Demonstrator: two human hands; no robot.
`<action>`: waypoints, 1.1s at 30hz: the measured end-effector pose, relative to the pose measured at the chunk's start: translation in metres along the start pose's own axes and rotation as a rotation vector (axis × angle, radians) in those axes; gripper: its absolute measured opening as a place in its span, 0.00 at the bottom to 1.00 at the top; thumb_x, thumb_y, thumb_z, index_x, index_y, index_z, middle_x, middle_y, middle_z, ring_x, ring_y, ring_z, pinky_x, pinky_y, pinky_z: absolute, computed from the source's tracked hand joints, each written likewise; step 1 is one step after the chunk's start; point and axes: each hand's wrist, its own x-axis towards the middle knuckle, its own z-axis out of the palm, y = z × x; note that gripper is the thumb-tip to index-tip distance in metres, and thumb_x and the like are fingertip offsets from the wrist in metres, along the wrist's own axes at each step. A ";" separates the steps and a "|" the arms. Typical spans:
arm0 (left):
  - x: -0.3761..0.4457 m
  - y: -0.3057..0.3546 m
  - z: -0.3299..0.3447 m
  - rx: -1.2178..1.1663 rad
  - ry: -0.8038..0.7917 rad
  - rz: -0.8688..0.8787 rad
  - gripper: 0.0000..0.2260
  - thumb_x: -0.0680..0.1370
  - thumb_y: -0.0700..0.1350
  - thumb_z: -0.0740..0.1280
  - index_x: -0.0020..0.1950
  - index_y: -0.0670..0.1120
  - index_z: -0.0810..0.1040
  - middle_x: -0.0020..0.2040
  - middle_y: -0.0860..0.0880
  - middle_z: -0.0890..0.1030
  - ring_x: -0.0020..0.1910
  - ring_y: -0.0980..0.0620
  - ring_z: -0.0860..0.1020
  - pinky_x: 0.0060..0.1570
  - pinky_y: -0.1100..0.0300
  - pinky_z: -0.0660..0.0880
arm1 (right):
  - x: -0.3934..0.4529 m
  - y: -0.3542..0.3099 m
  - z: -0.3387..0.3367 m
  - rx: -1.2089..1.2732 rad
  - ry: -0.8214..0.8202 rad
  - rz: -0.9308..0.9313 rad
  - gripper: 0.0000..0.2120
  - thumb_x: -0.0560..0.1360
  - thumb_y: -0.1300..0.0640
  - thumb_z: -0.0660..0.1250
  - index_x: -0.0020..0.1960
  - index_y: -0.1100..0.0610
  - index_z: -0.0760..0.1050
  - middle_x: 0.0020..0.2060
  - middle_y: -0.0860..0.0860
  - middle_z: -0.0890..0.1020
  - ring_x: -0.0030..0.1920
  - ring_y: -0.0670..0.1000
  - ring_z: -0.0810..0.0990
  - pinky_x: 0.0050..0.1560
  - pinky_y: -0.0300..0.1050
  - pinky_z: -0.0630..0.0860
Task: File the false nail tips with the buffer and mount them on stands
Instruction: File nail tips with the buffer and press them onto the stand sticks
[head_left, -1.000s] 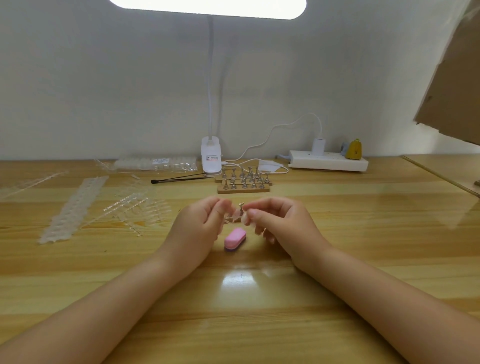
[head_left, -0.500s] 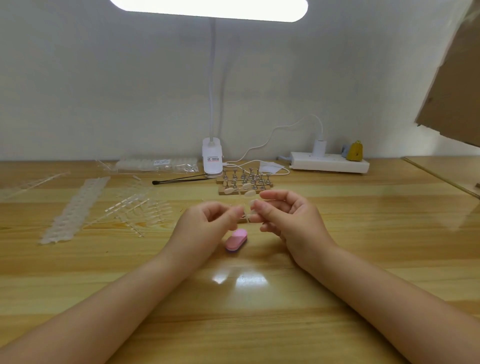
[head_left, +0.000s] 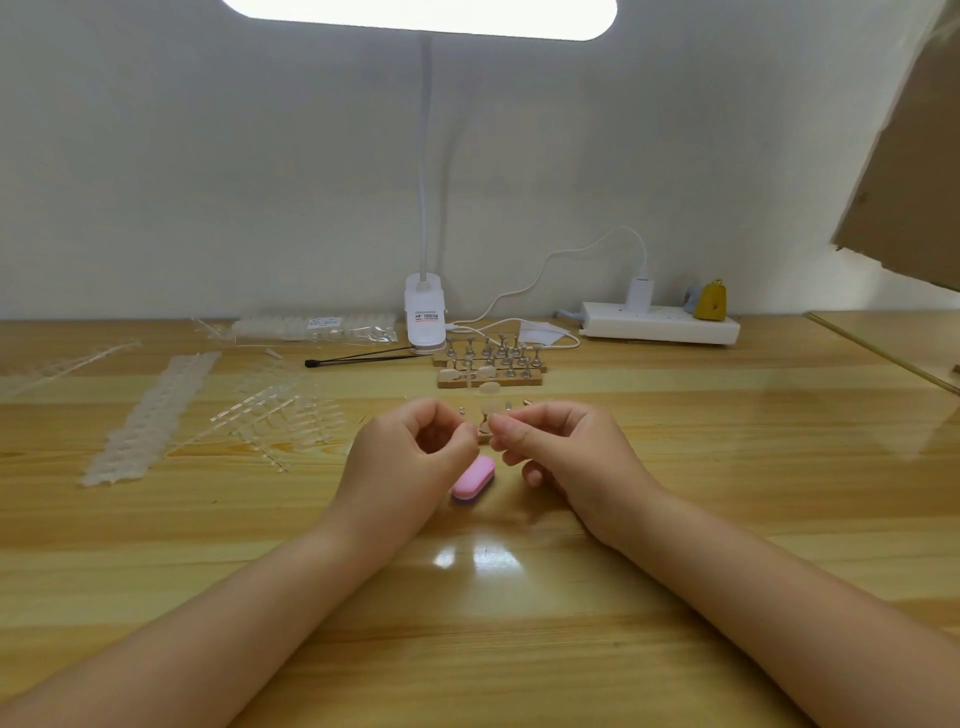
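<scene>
A: Where are your hands?

B: Your left hand (head_left: 410, 457) and right hand (head_left: 561, 457) meet at the middle of the wooden table (head_left: 727, 519), fingers curled, fingertips almost touching.

A: What are they holding?

B: Between them stands a small metal stand (head_left: 485, 423) with a pale nail tip (head_left: 489, 406) on top. Your right thumb and forefinger look pinched at it; the left fingers curl in beside it, but whether they actually grip it I can't tell.

A: And the buffer?

B: The pink buffer (head_left: 471, 479) lies flat on the table just near of your fingertips, between your two hands, untouched.

A: The other stands?

B: The wooden rack of stands (head_left: 491, 364) sits farther back, near the lamp clamp (head_left: 425, 317), a few tips mounted on its near row. Clear strips of nail tips (head_left: 150, 415) lie to the left, a power strip (head_left: 660, 325) far right.
</scene>
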 end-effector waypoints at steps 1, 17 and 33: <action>-0.001 0.001 0.000 0.031 0.016 0.021 0.07 0.74 0.43 0.69 0.35 0.48 0.78 0.32 0.50 0.78 0.30 0.61 0.72 0.31 0.71 0.68 | -0.001 0.000 0.001 -0.025 -0.002 -0.010 0.12 0.66 0.50 0.75 0.44 0.57 0.83 0.36 0.52 0.85 0.36 0.46 0.80 0.31 0.36 0.72; -0.002 0.002 -0.004 0.423 0.097 0.367 0.06 0.75 0.44 0.68 0.37 0.46 0.78 0.33 0.57 0.75 0.35 0.55 0.73 0.39 0.54 0.72 | -0.008 0.000 0.007 -0.359 0.051 -0.363 0.01 0.72 0.56 0.73 0.43 0.50 0.82 0.33 0.42 0.83 0.33 0.39 0.77 0.36 0.32 0.73; 0.014 0.000 -0.016 0.164 0.035 -0.085 0.09 0.79 0.45 0.62 0.41 0.46 0.77 0.33 0.47 0.77 0.35 0.52 0.74 0.35 0.57 0.69 | -0.001 -0.007 -0.003 0.139 -0.086 0.034 0.08 0.62 0.49 0.74 0.38 0.52 0.84 0.33 0.48 0.81 0.36 0.44 0.76 0.36 0.39 0.71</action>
